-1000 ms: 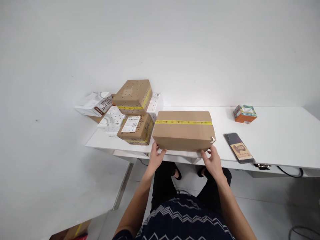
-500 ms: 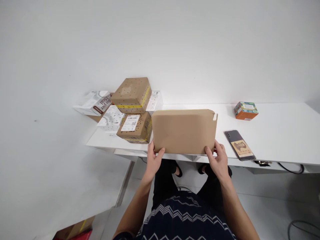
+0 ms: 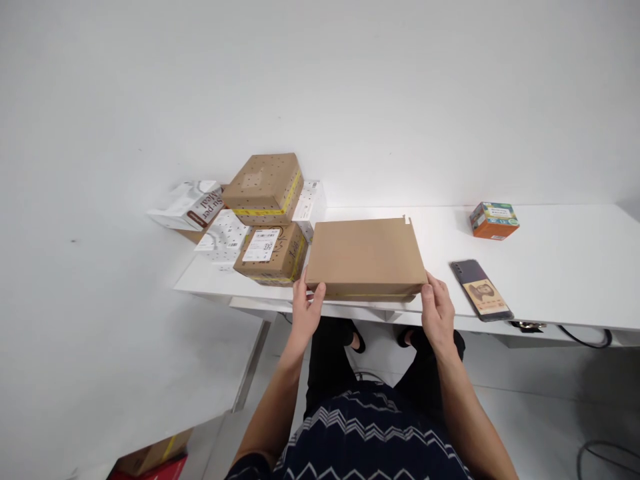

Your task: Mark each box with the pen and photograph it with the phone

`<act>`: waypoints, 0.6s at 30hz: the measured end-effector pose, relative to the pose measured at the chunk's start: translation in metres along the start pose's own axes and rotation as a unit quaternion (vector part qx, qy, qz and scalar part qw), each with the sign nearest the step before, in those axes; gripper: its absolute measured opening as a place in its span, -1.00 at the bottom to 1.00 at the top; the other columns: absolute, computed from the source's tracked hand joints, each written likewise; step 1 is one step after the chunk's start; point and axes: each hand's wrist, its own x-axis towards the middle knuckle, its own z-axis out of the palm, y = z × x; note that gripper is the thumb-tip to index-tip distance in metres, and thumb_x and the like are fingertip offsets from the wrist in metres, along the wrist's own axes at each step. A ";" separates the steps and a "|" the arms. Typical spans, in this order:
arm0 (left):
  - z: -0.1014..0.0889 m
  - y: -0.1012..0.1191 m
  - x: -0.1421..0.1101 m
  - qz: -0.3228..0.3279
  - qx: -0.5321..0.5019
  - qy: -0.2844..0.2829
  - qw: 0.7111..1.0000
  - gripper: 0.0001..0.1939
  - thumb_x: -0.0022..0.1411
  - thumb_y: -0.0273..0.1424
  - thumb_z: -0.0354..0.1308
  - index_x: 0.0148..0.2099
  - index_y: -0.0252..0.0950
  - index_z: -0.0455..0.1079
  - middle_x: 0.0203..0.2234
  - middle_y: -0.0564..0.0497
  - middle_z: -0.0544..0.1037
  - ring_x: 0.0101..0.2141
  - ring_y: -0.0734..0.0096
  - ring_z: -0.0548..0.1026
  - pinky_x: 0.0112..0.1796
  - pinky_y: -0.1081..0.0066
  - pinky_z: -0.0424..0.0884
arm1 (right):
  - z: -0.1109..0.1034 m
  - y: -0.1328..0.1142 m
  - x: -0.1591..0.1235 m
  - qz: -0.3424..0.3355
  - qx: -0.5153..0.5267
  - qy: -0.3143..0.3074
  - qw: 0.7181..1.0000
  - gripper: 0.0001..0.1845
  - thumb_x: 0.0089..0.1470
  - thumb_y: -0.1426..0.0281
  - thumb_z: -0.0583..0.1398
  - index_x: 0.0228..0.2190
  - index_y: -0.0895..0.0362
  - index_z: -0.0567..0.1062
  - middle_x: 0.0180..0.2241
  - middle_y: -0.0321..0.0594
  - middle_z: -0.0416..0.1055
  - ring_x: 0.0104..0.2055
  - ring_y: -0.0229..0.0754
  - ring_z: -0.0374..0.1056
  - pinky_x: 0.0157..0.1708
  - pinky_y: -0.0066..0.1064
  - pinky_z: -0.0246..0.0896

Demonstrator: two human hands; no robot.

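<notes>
A flat brown cardboard box is between my two hands over the front of the white table. My left hand grips its near left corner, thumb on the front side and fingers partly hidden behind the edge. At the near right corner, my right hand is closed on the box the same way. The broad face is turned up, with a small torn white patch at its far right corner. Whether the underside rests on the table cannot be made out.
Left of the box stand stacked brown cartons with yellow tape and white dotted boxes. A white "Super Meal" box leans by the wall. To the right are a small orange-green box and a phone on the white table.
The brown box has tipped from nearly upright, facing me, to lying flatter, so its near side now shows. Both hands have shifted slightly with its corners.
</notes>
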 end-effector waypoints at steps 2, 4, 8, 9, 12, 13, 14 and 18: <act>0.001 -0.002 0.001 -0.003 0.012 0.001 1.000 -0.40 0.25 -0.02 0.06 0.27 -0.09 0.18 -0.03 -0.11 0.33 -0.11 0.31 0.40 -0.17 0.33 0.42 | -0.003 0.012 0.008 0.012 0.020 -0.005 1.000 -0.53 0.25 0.14 -0.03 -0.02 0.08 0.49 -0.09 -0.10 0.43 -0.07 -0.10 0.34 -0.04 -0.16 0.28; 0.003 -0.002 0.001 -0.005 0.010 0.000 1.000 -0.38 0.24 -0.02 0.09 0.28 -0.08 0.16 -0.01 -0.11 0.34 -0.10 0.31 0.40 -0.18 0.34 0.41 | -0.005 0.028 0.019 0.035 -0.013 -0.008 0.999 -0.56 0.21 0.16 0.01 -0.07 0.11 0.51 -0.13 -0.08 0.44 -0.16 -0.11 0.37 -0.13 -0.19 0.32; 0.007 0.000 0.000 -0.002 0.008 0.011 1.000 -0.34 0.23 -0.02 0.10 0.30 -0.10 0.12 0.04 -0.14 0.34 -0.09 0.29 0.40 -0.20 0.36 0.40 | 0.000 0.058 0.040 0.072 -0.217 -0.065 0.971 -0.58 0.02 0.31 0.13 -0.07 0.17 0.51 -0.17 -0.04 0.37 -0.34 -0.15 0.34 -0.26 -0.23 0.32; 0.009 0.001 0.000 0.001 0.008 0.015 1.000 -0.33 0.23 -0.02 0.09 0.31 -0.11 0.10 0.06 -0.16 0.33 -0.09 0.29 0.40 -0.20 0.36 0.40 | 0.003 0.062 0.043 0.076 -0.265 -0.091 0.957 -0.58 0.00 0.37 0.13 -0.08 0.18 0.51 -0.18 -0.03 0.35 -0.35 -0.15 0.33 -0.28 -0.25 0.30; 0.014 0.003 0.002 0.009 0.012 0.019 1.000 -0.29 0.24 -0.02 0.07 0.34 -0.14 0.04 0.10 -0.19 0.32 -0.08 0.28 0.40 -0.22 0.36 0.40 | 0.010 0.070 0.048 0.062 -0.346 -0.147 0.925 -0.62 -0.01 0.48 0.10 -0.13 0.18 0.53 -0.27 -0.02 0.35 -0.33 -0.10 0.33 -0.35 -0.32 0.23; 0.015 0.003 0.003 0.012 0.012 0.017 1.000 -0.29 0.25 -0.02 0.07 0.35 -0.15 0.02 0.10 -0.20 0.32 -0.08 0.27 0.41 -0.23 0.36 0.40 | 0.010 0.071 0.049 0.053 -0.351 -0.160 0.921 -0.62 -0.01 0.50 0.10 -0.14 0.18 0.54 -0.29 -0.02 0.36 -0.33 -0.09 0.34 -0.36 -0.32 0.22; 0.016 0.004 0.005 0.015 0.012 0.015 1.000 -0.28 0.25 -0.02 0.06 0.36 -0.15 0.00 0.11 -0.21 0.32 -0.08 0.27 0.41 -0.23 0.36 0.40 | 0.010 0.072 0.050 0.046 -0.346 -0.172 0.921 -0.64 -0.01 0.51 0.10 -0.16 0.18 0.54 -0.30 -0.02 0.36 -0.32 -0.08 0.34 -0.36 -0.33 0.21; 0.019 0.005 0.010 0.037 0.032 0.015 0.999 -0.29 0.28 -0.03 0.02 0.37 -0.16 -0.02 0.10 -0.22 0.32 -0.09 0.26 0.40 -0.23 0.35 0.39 | 0.006 0.074 0.057 0.038 -0.306 -0.203 0.929 -0.73 -0.09 0.53 0.16 -0.31 0.17 0.58 -0.32 -0.03 0.39 -0.31 -0.09 0.37 -0.33 -0.35 0.20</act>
